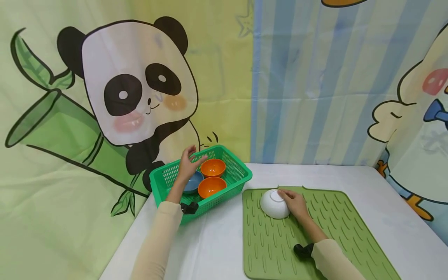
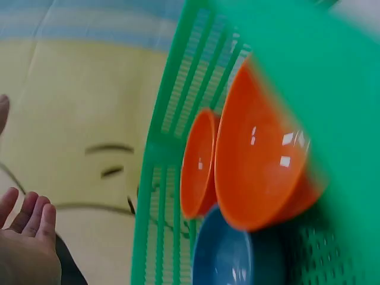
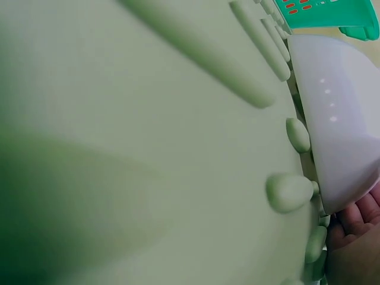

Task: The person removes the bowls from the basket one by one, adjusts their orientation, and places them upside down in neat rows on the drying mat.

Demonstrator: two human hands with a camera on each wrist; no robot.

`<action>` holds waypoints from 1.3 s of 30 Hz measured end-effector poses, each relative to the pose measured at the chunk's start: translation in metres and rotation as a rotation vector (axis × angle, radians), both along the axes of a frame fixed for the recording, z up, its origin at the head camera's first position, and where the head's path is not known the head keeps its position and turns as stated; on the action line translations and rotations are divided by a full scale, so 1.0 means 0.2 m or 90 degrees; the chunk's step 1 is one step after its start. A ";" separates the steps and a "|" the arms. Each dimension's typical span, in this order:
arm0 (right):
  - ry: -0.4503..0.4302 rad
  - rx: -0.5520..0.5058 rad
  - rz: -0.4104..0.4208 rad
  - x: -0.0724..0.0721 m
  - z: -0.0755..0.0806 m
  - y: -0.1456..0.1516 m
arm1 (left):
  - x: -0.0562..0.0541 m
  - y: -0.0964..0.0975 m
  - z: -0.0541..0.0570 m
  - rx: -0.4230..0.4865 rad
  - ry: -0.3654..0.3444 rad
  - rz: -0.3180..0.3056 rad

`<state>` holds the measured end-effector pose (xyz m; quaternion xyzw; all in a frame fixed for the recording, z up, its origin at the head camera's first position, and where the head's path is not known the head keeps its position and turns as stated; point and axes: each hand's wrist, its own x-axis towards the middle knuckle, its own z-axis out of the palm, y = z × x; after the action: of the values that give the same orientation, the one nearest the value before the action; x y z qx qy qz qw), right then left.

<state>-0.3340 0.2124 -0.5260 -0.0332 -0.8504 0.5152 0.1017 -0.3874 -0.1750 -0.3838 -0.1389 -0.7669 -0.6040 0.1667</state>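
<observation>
A white bowl (image 1: 274,206) sits upside down on the green ridged mat (image 1: 267,249), its foot ring facing up. My right hand (image 1: 295,203) holds it by the foot and near side; in the right wrist view curled fingers (image 3: 354,219) lie against its wall. Over the green basket (image 1: 229,190) hovers my left hand (image 1: 188,167), fingers spread and nothing in them. Inside the basket are an orange bowl (image 1: 212,187), a second orange bowl (image 1: 213,168) behind it and a blue bowl (image 1: 194,182), partly hidden by the left hand and wrist.
The basket stands on the white table (image 1: 213,241) to the left of the mat. Close behind both hangs a curtain (image 1: 224,97) printed with a panda and stripes. A black strap piece (image 1: 189,208) sits at the left wrist, another (image 1: 303,251) at the right.
</observation>
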 end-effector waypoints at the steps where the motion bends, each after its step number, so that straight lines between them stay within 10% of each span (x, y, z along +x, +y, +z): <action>1: 0.001 -0.001 0.001 0.00 0.00 0.00 | -0.03 -0.05 -0.02 -0.006 -0.011 0.021; 6: 0.004 -0.008 0.002 0.00 -0.02 0.00 | -0.12 -0.23 -0.14 -0.047 -0.035 0.084; 17: 0.012 -0.013 0.000 -0.01 -0.04 0.00 | -0.15 -0.33 -0.28 -0.059 -0.164 0.071; 39: 0.004 -0.014 -0.001 0.00 -0.04 0.01 | -0.16 -0.38 -0.36 -0.213 -0.294 0.063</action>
<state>-0.3339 0.2136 -0.5345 -0.0338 -0.8442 0.5247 0.1045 -0.4197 -0.2513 -0.4558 0.0146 -0.8795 -0.4756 -0.0082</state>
